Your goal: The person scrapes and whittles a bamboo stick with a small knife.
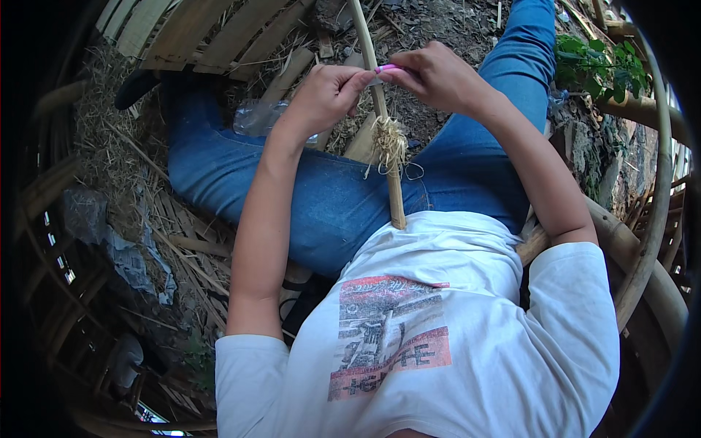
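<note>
A slim bamboo stick [395, 193] runs from my belly away between my legs. Around its middle is a bunch of dry straw [389, 144], with thin strands hanging loose. Beyond the straw, both hands meet at the stick. My left hand [326, 95] is closed in a pinch at the stick's left side, thumb and fingertips together; what lies between them is hidden. My right hand [442, 77] is closed on a small pink object [385, 68] that crosses the stick; its kind cannot be made out. Something whitish shows by the fingertips.
My legs in blue jeans [307, 193] spread to both sides. Wooden slats [241, 33] stand at the far left. Clear plastic [255, 117] lies by my left leg, and crumpled plastic [131, 255] farther left. Bamboo poles [646, 270] and a leafy plant [602, 69] are at the right.
</note>
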`<state>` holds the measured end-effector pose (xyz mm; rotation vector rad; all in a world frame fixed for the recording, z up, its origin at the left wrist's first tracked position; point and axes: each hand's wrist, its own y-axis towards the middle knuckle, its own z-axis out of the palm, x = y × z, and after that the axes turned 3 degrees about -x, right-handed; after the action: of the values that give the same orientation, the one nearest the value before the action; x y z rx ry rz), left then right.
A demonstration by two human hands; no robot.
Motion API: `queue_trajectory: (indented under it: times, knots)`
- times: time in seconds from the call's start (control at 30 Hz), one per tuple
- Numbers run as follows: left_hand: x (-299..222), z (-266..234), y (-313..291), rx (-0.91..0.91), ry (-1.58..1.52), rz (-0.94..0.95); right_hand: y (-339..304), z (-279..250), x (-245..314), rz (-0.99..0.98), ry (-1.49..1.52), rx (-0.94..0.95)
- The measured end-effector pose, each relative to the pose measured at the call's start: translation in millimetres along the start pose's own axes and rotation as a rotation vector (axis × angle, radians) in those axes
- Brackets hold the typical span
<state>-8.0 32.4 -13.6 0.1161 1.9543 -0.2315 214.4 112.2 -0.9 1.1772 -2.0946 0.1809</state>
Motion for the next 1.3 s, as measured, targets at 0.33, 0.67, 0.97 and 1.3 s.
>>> queue_trajectory:
  times: [0.33, 0.67, 0.97, 1.3]
  knots:
    - [-4.0, 6.3, -15.6, 0.026, 0.109, 0.026, -14.9, 4.3, 14.0, 0.03, -0.004, -0.006]
    - [0.9, -3.7, -2.3, 0.083, -0.063, -0.027, -1.9, -2.9, 5.7, 0.002, 0.014, 0.017]
    - [11.1, -40.1, 61.7, -0.041, 0.041, 0.025, 64.7, -28.5, -30.3, -0.039, -0.073, -0.012]
    - [-13.1, -54.6, 90.9, -0.075, -0.049, -0.081, 98.8, -37.6, -55.7, -0.024, -0.087, -0.065]
